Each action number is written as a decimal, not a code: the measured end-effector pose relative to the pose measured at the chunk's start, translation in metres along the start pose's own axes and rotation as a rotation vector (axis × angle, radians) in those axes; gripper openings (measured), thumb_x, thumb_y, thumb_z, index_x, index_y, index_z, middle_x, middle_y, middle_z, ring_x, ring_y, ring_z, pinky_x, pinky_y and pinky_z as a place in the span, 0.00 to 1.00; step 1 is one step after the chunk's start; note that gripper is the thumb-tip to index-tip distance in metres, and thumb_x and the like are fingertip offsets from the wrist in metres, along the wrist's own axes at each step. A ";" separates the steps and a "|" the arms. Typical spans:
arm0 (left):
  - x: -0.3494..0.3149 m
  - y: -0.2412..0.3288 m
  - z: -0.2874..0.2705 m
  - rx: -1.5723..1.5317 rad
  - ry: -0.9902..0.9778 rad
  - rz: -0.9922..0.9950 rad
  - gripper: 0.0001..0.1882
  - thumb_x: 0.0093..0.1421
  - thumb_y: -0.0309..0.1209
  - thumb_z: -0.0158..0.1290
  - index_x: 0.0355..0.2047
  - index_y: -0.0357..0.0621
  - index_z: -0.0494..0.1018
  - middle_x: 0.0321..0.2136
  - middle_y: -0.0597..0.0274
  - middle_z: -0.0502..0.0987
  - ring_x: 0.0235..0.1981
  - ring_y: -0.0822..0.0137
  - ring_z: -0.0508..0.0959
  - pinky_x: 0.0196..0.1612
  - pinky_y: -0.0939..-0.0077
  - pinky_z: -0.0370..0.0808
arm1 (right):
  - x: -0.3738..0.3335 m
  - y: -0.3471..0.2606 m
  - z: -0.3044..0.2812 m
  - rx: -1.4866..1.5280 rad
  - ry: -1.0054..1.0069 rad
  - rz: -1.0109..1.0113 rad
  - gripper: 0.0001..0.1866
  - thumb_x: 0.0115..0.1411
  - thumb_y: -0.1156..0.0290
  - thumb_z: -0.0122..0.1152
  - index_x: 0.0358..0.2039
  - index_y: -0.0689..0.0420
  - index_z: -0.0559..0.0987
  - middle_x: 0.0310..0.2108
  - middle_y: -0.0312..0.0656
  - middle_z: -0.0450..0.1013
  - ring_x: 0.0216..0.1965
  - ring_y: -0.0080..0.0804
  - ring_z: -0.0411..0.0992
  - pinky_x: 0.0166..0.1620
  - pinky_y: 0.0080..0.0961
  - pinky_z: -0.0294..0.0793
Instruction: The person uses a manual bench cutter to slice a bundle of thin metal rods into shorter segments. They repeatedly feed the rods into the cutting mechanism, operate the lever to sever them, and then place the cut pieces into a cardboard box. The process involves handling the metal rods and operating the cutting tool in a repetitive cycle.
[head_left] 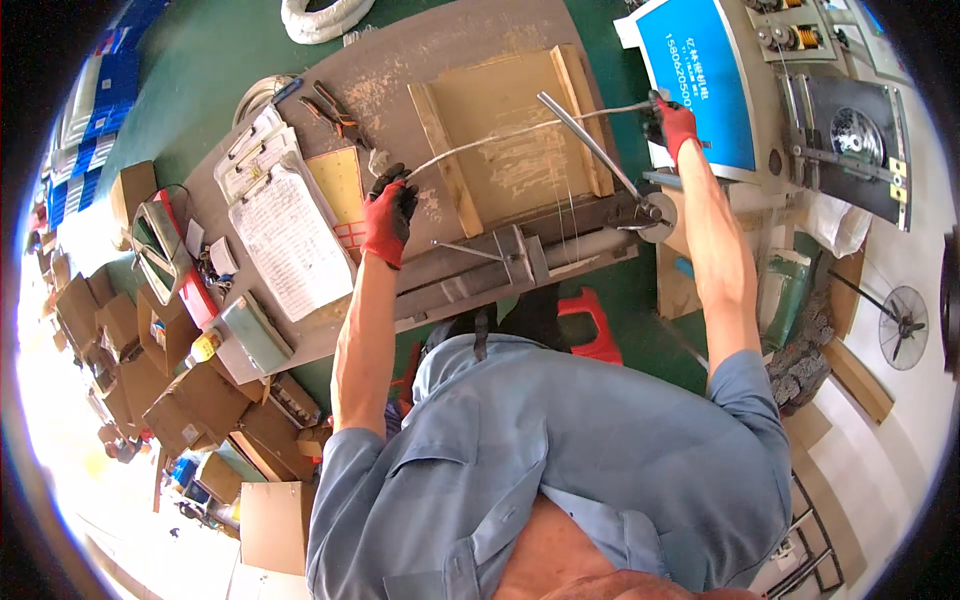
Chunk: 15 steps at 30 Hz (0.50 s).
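Note:
A thin light-grey cable (490,142) is stretched between my two gloved hands, sagging slightly over a wooden board with raised side strips (432,160). My left hand (390,215), in a red and black glove, is closed round its left part. A pale frayed-looking tuft (378,160) shows just beyond those fingers. At the right, my right hand (672,125), gloved alike, grips the other end beside a blue-panelled machine (700,80). A slanting metal rod (590,145) crosses the cable near its right part; I cannot tell whether they touch.
Pliers (335,112) and clipboards with papers (290,240) lie on the brown table (400,60). A metal rail with a clamp (518,255) runs along its near edge. A red stool (590,330) stands below. Cardboard boxes (195,405) crowd the left; a fan (903,328) is at right.

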<state>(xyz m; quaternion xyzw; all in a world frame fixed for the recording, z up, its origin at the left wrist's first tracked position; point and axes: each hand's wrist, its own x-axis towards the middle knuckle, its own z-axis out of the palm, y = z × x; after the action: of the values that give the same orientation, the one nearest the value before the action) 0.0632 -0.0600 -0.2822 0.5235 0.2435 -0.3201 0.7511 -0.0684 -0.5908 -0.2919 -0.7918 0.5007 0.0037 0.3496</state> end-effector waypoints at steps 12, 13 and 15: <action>-0.039 0.028 0.005 0.235 -0.097 -0.100 0.25 0.62 0.32 0.53 0.61 0.52 0.66 0.44 0.52 0.79 0.31 0.65 0.79 0.33 0.76 0.76 | -0.275 -0.030 -0.065 -0.181 -0.325 -0.123 0.24 0.56 0.50 0.63 0.39 0.59 0.78 0.33 0.53 0.78 0.39 0.50 0.77 0.41 0.43 0.75; -0.048 0.036 0.004 0.365 -0.108 -0.121 0.25 0.62 0.32 0.52 0.60 0.51 0.66 0.42 0.53 0.79 0.30 0.67 0.79 0.32 0.77 0.76 | -0.288 -0.006 -0.040 -0.148 -0.474 -0.134 0.24 0.56 0.49 0.62 0.38 0.60 0.79 0.34 0.54 0.78 0.38 0.50 0.77 0.42 0.44 0.74; -0.058 0.056 -0.003 0.637 -0.117 -0.155 0.24 0.63 0.33 0.51 0.60 0.48 0.66 0.38 0.56 0.80 0.28 0.70 0.78 0.31 0.79 0.75 | -0.315 0.026 0.004 0.135 -0.659 0.229 0.25 0.56 0.47 0.60 0.39 0.59 0.78 0.34 0.51 0.78 0.37 0.47 0.78 0.39 0.50 0.76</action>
<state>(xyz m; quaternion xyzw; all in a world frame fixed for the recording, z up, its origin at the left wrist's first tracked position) 0.0656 -0.0306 -0.2073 0.6928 0.1268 -0.4656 0.5359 -0.2447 -0.3457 -0.1972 -0.6620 0.4458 0.2648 0.5412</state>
